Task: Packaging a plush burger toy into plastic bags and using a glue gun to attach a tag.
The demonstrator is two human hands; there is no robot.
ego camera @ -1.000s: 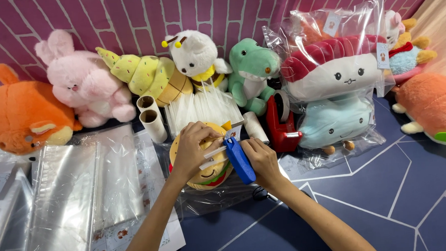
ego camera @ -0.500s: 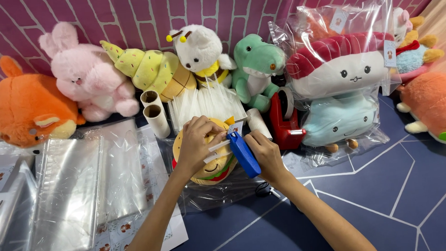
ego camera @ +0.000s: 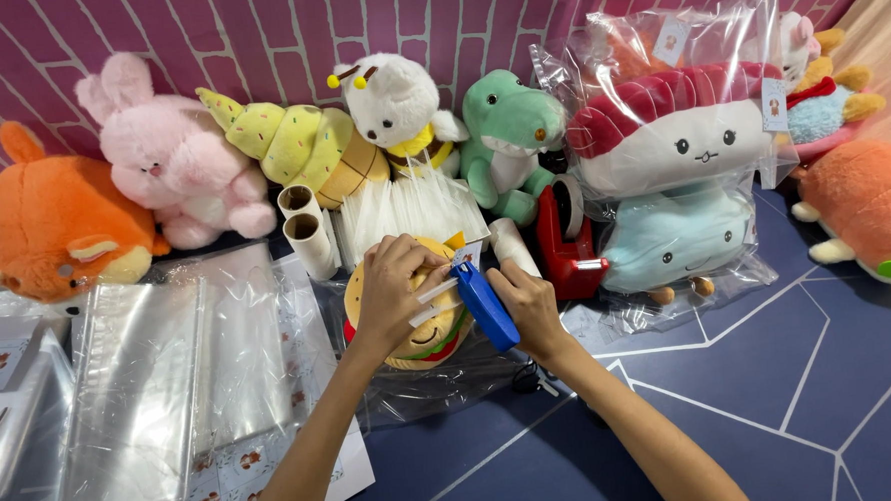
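My left hand [ego camera: 392,291] presses down on a burger-shaped plush toy [ego camera: 431,333] that lies on a clear plastic bag [ego camera: 421,387] at the middle of the blue mat. My right hand [ego camera: 528,307] grips a blue tagging gun [ego camera: 486,304], its tip pointed at the toy's top beside a small paper tag [ego camera: 466,254]. White plastic fastener strips stick out between my left fingers and the gun. A fan of white fasteners [ego camera: 412,207] lies just behind the toy.
Plush toys line the brick wall: orange [ego camera: 54,228], pink rabbit [ego camera: 166,157], yellow-green [ego camera: 301,147], white bee [ego camera: 394,102], green dinosaur [ego camera: 506,138]. Bagged plushes [ego camera: 677,160] sit at right. A red tape dispenser [ego camera: 565,245], cardboard tubes [ego camera: 306,232] and stacked clear bags [ego camera: 141,384] surround me.
The view has drifted slightly; my hands stay on the burger plush and the blue gun, with the gun nudged a little closer to the toy's top.
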